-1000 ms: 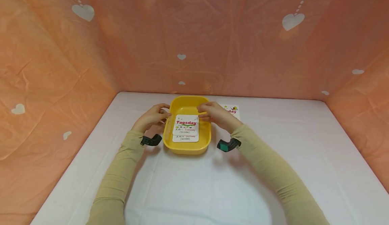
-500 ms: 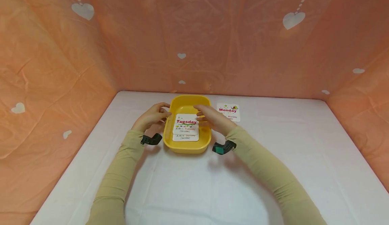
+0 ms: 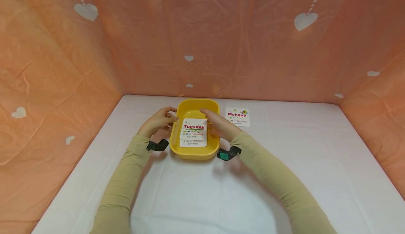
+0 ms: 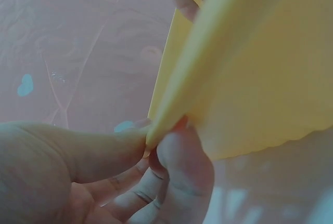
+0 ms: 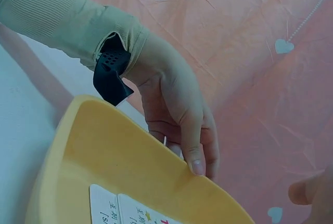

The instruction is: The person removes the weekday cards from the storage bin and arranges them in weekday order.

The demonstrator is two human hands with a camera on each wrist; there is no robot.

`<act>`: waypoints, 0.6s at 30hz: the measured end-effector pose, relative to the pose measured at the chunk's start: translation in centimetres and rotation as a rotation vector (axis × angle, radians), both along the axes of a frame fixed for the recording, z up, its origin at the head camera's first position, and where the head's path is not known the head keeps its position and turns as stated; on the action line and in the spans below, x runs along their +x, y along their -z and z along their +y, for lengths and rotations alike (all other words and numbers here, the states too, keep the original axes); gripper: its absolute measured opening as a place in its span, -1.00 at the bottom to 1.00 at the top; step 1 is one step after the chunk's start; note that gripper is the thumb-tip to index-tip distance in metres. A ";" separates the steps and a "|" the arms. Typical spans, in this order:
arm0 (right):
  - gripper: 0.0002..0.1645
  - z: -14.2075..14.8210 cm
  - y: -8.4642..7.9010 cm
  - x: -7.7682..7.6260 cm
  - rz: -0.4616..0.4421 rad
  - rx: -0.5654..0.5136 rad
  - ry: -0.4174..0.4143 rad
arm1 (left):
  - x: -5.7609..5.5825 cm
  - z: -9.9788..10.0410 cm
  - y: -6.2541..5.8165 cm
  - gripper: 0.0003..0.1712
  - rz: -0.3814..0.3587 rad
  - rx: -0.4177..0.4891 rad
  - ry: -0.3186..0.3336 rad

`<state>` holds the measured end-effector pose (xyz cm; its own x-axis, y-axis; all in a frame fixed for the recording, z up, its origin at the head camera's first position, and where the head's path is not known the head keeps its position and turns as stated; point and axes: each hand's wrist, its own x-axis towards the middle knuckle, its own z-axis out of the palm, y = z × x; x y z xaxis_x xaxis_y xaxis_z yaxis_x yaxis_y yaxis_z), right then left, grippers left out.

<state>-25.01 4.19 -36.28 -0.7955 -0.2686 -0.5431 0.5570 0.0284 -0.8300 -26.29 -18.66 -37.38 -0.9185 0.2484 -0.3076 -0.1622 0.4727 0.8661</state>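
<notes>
My left hand (image 3: 159,121) pinches the left rim of a yellow plastic tray (image 3: 193,152), thumb on the inside and fingers outside in the right wrist view. Inside the tray lies a white "Tuesday" card (image 3: 193,130), partly covering a "Sunday" card (image 3: 193,143). My right hand (image 3: 222,124) hovers over the tray's right side, its index finger extended and its other fingertips close to the right edge of the Tuesday card. Parts of those fingers are hidden behind the hand. In the right wrist view only a bit of my right hand (image 5: 316,195) shows at the lower right.
A "Monday" card (image 3: 237,117) lies on the white tablecloth (image 3: 202,195), right of the tray. Orange-pink fabric (image 3: 227,51) printed with hearts rises behind the table and at both sides. A dark band (image 3: 229,153) sits at each wrist.
My right hand has moved left from beside the Monday card to over the tray, uncovering that card. My left hand, the tray and the cards have stayed in place.
</notes>
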 end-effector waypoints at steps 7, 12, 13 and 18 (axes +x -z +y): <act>-0.03 -0.1 0.0 0.2 -0.042 -0.090 0.021 | 0.0 0.1 0.1 -0.48 0.005 0.016 0.008; -0.02 -0.3 0.2 0.1 -0.057 -0.119 0.057 | -0.1 0.1 0.2 -0.49 0.003 0.016 0.008; -0.02 -0.4 0.3 0.1 -0.060 -0.122 0.062 | -0.1 0.1 0.2 -0.49 0.002 0.011 0.005; -0.02 -0.6 0.6 0.0 -0.070 -0.112 0.085 | -0.2 0.1 0.3 -0.51 -0.002 -0.002 -0.010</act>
<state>-25.03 3.59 -36.85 -0.7791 -0.2634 -0.5689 0.6104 -0.1119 -0.7841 -26.47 -18.58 -37.67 -0.9204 0.2388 -0.3097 -0.1685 0.4726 0.8650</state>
